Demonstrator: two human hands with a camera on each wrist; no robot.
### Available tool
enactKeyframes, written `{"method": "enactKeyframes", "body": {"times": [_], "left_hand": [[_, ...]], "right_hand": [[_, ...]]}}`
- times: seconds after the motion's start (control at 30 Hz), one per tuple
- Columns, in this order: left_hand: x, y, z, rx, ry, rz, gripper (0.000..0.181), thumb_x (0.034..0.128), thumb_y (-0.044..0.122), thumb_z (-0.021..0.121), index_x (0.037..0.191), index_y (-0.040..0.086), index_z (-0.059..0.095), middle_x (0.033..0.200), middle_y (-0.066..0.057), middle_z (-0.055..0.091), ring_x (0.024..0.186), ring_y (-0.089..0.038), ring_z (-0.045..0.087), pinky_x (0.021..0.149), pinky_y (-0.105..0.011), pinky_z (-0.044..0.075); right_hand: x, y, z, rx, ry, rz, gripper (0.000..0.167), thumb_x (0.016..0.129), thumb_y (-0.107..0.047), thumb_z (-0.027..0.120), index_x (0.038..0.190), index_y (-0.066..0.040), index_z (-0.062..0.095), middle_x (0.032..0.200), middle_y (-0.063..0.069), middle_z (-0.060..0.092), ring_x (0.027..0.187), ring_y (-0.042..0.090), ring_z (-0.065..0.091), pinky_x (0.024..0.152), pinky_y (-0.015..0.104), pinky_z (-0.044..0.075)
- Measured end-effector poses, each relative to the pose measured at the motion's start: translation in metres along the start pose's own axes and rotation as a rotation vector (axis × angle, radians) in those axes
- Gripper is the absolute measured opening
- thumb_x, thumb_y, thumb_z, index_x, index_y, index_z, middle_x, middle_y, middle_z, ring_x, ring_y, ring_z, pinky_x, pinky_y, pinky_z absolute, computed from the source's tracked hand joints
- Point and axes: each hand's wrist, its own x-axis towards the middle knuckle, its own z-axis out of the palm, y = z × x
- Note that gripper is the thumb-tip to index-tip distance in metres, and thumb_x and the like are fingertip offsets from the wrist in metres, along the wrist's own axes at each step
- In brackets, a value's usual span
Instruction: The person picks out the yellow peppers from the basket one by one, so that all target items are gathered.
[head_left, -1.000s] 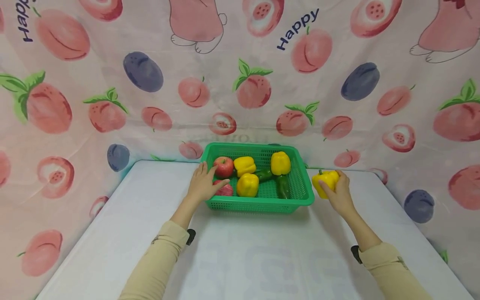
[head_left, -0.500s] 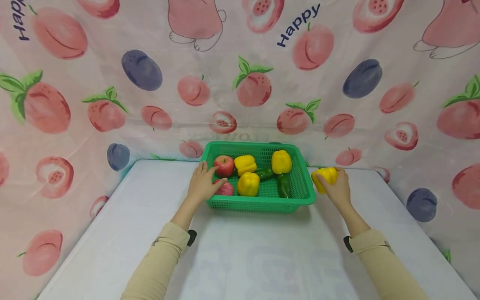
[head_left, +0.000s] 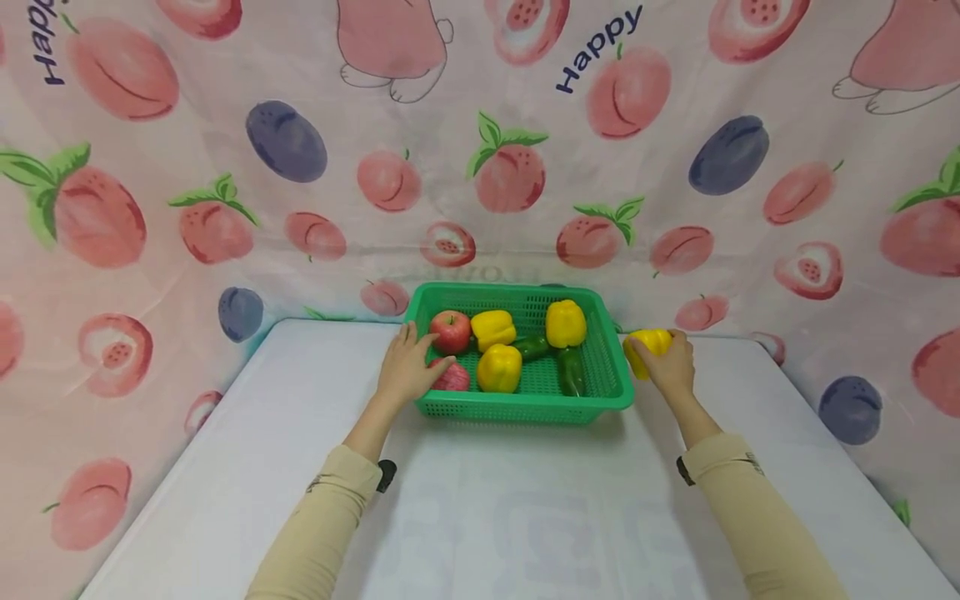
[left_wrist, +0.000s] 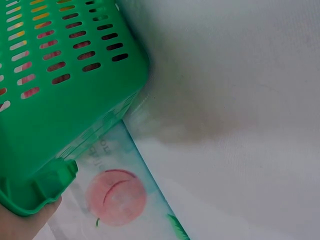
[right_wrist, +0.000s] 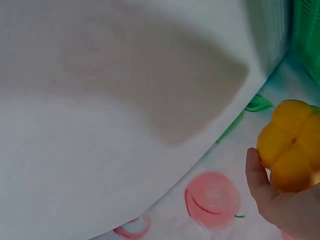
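Near the basket's [head_left: 525, 402] front right corner a dark green vegetable [head_left: 571, 372] lies lengthwise, so we should avoid knocking it. Our left hand [head_left: 405, 367] rests spread across the left edge, its thumb reaching toward the nearer apple [head_left: 452, 378]; light pressure there should steady the basket. Our right hand [head_left: 675, 368] holds a yellow pepper [head_left: 655, 340] just outside the right edge; any inward move wants it above the rim, clear of the other pepper [head_left: 566, 323] at the far right corner.
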Motion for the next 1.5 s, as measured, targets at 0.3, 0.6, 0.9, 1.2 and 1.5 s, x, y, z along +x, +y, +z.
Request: {"method": "enactKeyframes", "body": {"times": [0.3, 0.6, 0.9, 1.2, 1.5], "left_hand": [[0.0, -0.002, 0.003, -0.018, 0.006, -0.014, 0.062, 0.093, 0.047, 0.051, 0.138, 0.004, 0.046, 0.15, -0.031, 0.022, 0.143, -0.043, 0.015, 0.118, -0.051, 0.016], [0.003, -0.002, 0.003, -0.022, 0.016, -0.011, 0.062, 0.0924, 0.047, 0.052, 0.137, 0.005, 0.047, 0.151, -0.03, 0.022, 0.143, -0.043, 0.015, 0.118, -0.051, 0.016], [0.003, -0.002, 0.002, -0.018, 0.006, -0.023, 0.062, 0.0925, 0.046, 0.053, 0.138, 0.005, 0.047, 0.151, -0.03, 0.02, 0.144, -0.042, 0.014, 0.118, -0.051, 0.015], [0.002, -0.004, 0.003, -0.007, 0.014, -0.021, 0.061, 0.0927, 0.047, 0.052, 0.138, 0.006, 0.047, 0.151, -0.03, 0.021, 0.143, -0.042, 0.015, 0.118, -0.051, 0.017], [0.003, -0.003, 0.004, -0.007, 0.001, -0.022, 0.062, 0.0934, 0.048, 0.05, 0.138, 0.006, 0.046, 0.152, -0.029, 0.02, 0.144, -0.041, 0.015, 0.118, -0.05, 0.016]], "right_hand": [[0.014, 0.009, 0.012, -0.03, -0.024, 0.037, 0.08, 0.09, -0.046, 0.055, 0.137, 0.011, 0.025, 0.125, 0.034, 0.038, 0.103, 0.043, 0.045, 0.093, 0.054, 0.044], [0.025, 0.014, 0.019, -0.024, -0.054, 0.104, 0.08, 0.09, -0.045, 0.054, 0.138, 0.01, 0.023, 0.129, 0.034, 0.036, 0.108, 0.043, 0.042, 0.096, 0.053, 0.041], [0.032, 0.015, 0.028, -0.009, -0.117, 0.152, 0.079, 0.092, -0.043, 0.051, 0.141, 0.01, 0.018, 0.133, 0.036, 0.033, 0.115, 0.045, 0.039, 0.102, 0.053, 0.038], [0.035, 0.01, 0.036, -0.109, -0.148, 0.196, 0.072, 0.09, -0.033, 0.053, 0.134, 0.017, 0.025, 0.129, 0.04, 0.039, 0.118, 0.05, 0.043, 0.102, 0.055, 0.039], [0.034, 0.007, 0.034, -0.106, -0.145, 0.217, 0.072, 0.09, -0.032, 0.053, 0.134, 0.018, 0.024, 0.13, 0.041, 0.037, 0.118, 0.052, 0.043, 0.101, 0.056, 0.039]]}}
